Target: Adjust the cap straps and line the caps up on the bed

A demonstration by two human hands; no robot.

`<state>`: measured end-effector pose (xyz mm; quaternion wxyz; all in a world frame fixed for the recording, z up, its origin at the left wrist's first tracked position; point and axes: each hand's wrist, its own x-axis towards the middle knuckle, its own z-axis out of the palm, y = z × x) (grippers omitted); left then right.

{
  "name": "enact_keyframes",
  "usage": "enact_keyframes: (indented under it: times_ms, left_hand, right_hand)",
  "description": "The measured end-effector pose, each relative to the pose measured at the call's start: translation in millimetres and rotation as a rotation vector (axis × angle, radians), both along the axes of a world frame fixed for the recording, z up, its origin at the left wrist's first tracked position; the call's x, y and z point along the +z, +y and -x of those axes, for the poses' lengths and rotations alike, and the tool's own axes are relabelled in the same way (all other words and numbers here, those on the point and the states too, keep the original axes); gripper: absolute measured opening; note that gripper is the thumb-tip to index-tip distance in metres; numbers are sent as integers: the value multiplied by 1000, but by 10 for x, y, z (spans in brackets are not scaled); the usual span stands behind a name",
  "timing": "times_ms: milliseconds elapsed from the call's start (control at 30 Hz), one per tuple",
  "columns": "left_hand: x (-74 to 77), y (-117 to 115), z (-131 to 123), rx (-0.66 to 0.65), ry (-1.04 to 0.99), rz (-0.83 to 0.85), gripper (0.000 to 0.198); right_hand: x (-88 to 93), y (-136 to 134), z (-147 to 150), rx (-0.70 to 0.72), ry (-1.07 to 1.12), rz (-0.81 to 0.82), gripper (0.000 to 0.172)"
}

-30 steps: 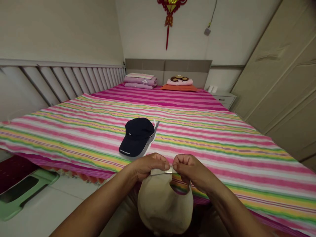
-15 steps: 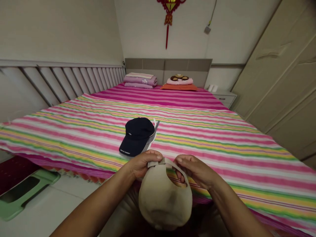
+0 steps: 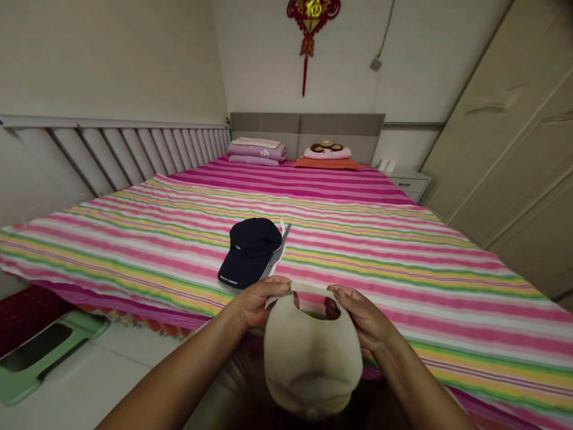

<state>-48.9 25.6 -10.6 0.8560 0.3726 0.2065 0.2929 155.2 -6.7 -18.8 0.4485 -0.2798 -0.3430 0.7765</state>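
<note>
A beige baseball cap (image 3: 313, 352) hangs crown-down between my hands at the near edge of the bed, its back opening and strap facing up. My left hand (image 3: 260, 301) is closed on the left end of the strap, thumb on top. On the opposite side my right hand (image 3: 362, 313) pinches the strap's right end, some of its fingers showing through the opening. Just beyond my left hand, a navy baseball cap (image 3: 255, 242) lies on the striped sheet (image 3: 380, 257), brim pointing toward the lower left. White and grey straps (image 3: 283, 239) lie beside it, partly under it.
Folded purple bedding (image 3: 257, 152) and an orange-and-pink stack (image 3: 326, 156) sit by the headboard (image 3: 308, 126). A slatted rail (image 3: 147, 155) runs along the left. On the floor at lower left stands a green stool (image 3: 67, 346). A white nightstand (image 3: 409, 182) is at the far right.
The beige cap has turned so its back opening sits level and more centred, and shifted slightly right. My left hand's grip now covers the buckle area. The navy cap lies as before.
</note>
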Motion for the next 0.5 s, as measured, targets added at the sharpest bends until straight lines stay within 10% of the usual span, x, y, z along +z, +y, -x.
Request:
enact_keyframes:
  times_ms: [500]
  left_hand:
    - [-91, 17, -4, 94, -139, 83, 19]
  right_hand:
    - [-3, 36, 21, 80, 102, 22, 30]
